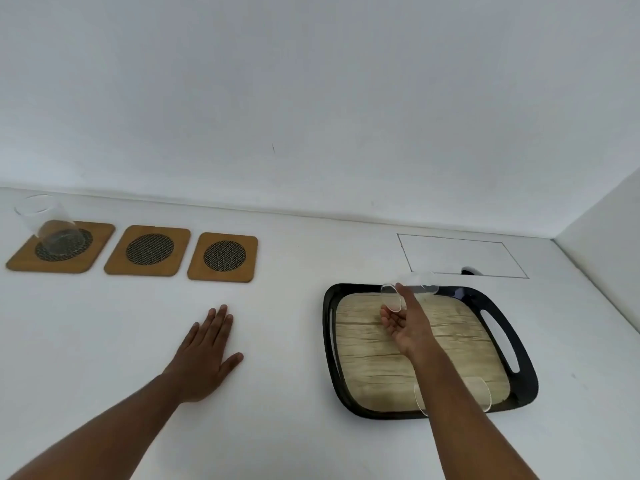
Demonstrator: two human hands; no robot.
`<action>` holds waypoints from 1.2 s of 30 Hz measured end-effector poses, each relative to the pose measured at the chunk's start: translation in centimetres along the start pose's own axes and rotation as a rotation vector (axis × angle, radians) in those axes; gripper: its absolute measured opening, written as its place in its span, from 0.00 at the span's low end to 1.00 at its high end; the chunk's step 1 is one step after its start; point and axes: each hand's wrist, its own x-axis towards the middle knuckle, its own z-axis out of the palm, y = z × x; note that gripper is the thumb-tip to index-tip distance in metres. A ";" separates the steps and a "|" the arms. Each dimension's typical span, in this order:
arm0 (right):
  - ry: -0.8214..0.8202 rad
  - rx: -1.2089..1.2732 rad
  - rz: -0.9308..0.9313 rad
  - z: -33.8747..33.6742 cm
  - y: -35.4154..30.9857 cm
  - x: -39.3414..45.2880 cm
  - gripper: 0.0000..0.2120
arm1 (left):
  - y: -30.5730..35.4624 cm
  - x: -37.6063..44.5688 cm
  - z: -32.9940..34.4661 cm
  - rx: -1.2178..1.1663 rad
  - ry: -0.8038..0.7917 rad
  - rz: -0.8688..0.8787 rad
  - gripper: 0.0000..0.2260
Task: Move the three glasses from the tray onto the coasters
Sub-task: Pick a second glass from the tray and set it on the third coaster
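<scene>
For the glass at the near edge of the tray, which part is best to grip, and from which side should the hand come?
Grip the near glass around its side wall, coming from the right, probably with the right hand. It seems to stand upright by the near rim of the tray, and the right forearm crosses its left part, so the right side is free.

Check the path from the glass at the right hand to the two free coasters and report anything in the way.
Nothing visible blocks it. Between the glass and the middle coaster and right coaster lies bare counter; the left hand rests flat nearer the person, below that line.
</scene>
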 end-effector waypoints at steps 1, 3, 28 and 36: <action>-0.045 0.039 -0.023 0.3 0.4 -0.8 0.32 | 0.1 0.0 -0.1 0.000 -0.002 -0.002 0.45; -0.142 0.098 -0.047 1.2 1.2 -2.5 0.28 | 0.2 -0.1 -0.4 0.011 -0.026 -0.007 0.47; -0.497 -0.505 -0.225 20.6 12.0 -8.0 0.33 | -13.7 -2.4 -5.3 -0.029 0.042 -0.139 0.45; -0.299 -0.753 -0.450 26.0 14.7 -4.4 0.32 | -14.9 -2.4 -4.3 0.014 0.149 -0.078 0.37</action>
